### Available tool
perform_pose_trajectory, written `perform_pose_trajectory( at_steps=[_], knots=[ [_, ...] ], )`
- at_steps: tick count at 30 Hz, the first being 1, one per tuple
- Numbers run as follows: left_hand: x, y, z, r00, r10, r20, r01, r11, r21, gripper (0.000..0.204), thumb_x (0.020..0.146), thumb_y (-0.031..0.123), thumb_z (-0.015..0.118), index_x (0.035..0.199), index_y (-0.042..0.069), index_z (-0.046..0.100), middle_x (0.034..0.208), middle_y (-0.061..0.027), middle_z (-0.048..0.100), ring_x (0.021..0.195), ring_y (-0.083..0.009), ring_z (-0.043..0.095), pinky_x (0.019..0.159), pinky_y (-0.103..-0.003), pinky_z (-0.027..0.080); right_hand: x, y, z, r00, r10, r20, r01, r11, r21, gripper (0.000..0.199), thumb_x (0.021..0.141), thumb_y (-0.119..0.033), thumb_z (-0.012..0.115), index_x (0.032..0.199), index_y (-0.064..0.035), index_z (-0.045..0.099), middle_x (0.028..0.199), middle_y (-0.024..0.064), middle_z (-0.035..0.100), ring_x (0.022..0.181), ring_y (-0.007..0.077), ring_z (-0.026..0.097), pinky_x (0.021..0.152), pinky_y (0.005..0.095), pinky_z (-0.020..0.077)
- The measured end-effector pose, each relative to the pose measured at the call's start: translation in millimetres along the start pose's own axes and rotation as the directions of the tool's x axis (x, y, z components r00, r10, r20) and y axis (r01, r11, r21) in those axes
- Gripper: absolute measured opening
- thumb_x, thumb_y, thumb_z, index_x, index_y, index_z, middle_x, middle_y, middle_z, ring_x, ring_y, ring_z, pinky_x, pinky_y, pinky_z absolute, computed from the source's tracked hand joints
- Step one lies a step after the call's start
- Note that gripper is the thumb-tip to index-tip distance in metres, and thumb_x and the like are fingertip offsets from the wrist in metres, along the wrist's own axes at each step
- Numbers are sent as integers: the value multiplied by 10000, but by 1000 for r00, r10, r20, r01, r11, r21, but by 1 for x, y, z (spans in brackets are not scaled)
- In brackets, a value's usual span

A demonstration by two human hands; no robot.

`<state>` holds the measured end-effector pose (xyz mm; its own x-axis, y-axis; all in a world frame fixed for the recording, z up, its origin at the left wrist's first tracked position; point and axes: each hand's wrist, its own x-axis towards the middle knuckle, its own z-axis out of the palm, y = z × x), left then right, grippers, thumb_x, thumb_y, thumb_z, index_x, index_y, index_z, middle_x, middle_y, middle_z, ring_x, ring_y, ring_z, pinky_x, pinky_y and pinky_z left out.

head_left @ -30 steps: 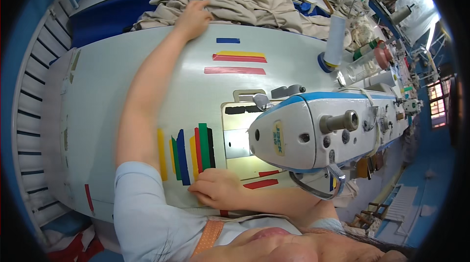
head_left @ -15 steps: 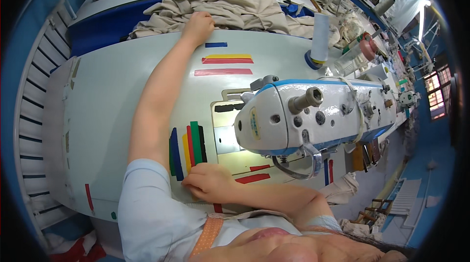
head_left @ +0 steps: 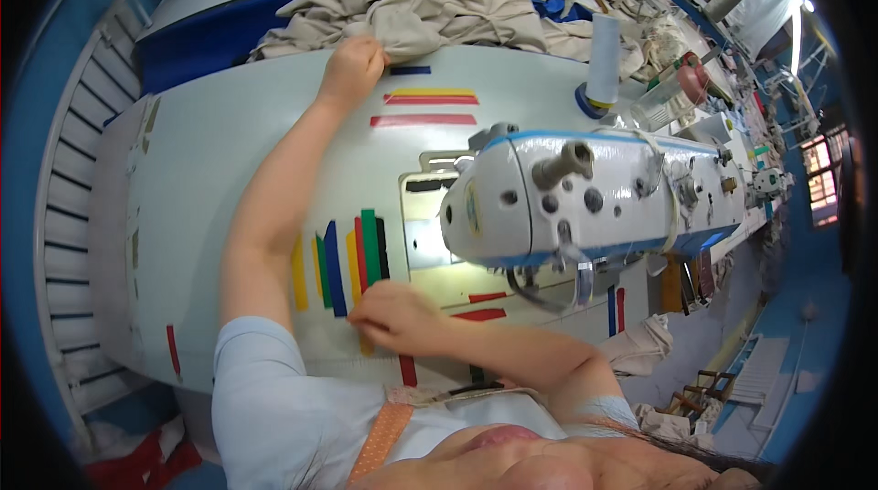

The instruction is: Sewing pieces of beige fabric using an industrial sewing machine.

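My left hand [head_left: 355, 71] stretches to the far side of the sewing table [head_left: 197, 215]. Its fingers are closed on the near edge of a crumpled beige fabric [head_left: 430, 0]. Closer to me, my right hand [head_left: 395, 318] rests with curled fingers beside the lower ends of several coloured tape strips stuck on the table, among them a blue strip [head_left: 337, 270] and a green strip [head_left: 369, 247]. What its fingertips hold, if anything, is hidden. A white and blue sewing machine [head_left: 498, 206] stands to the right of both hands, its lit plate [head_left: 430, 243] beneath the head.
A thread cone [head_left: 603, 60] stands on the table behind the machine. Yellow and red tape strips [head_left: 430, 98] lie between the left hand and the machine. A white railing [head_left: 69, 206] runs along the left side. More beige cloth [head_left: 645, 348] hangs at the right.
My left hand has moved nearer to me and slightly left, drawing the fabric's edge with it. The right hand stays by the strips. The whole view has shifted a little.
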<state>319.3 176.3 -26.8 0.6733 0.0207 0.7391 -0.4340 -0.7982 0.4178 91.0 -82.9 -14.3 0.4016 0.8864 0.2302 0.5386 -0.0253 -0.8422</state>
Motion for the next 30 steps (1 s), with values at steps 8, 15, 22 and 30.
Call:
perform_pose_trajectory(
  at_steps=[8,15,22,30],
  knots=[
    [-177,147,-147,962,-24,270,27,1000,-9,40,774,12,663,780,5,623,858,-151,633,822,-345,608,760,-434,520,-3,5,1,940,52,-338,-52,999,10,246,817,29,694,1052,-32,654,971,106,619,734,205,628,646,318,518],
    [-270,278,-200,896,-188,402,249,963,-104,101,772,24,697,868,33,666,1035,-122,661,914,-331,639,814,-409,536,-7,-14,2,937,-60,-343,13,990,-137,627,727,-60,806,1299,-97,553,1323,120,529,718,226,627,661,350,559],
    [-298,282,-267,912,-371,-173,404,886,229,333,758,1,728,1081,63,675,1143,-110,668,1080,-334,623,947,-439,495,-10,-26,16,971,-219,-96,160,893,-420,252,753,-35,758,993,-56,682,1197,107,624,849,262,648,712,360,541],
    [-320,218,-280,916,-400,-8,359,814,457,282,768,37,715,1047,61,681,1051,-88,660,1014,-317,609,889,-418,508,11,-74,64,880,-364,-305,141,813,-565,154,758,-134,777,880,-84,697,1109,120,662,968,345,617,876,442,497]
  ],
)
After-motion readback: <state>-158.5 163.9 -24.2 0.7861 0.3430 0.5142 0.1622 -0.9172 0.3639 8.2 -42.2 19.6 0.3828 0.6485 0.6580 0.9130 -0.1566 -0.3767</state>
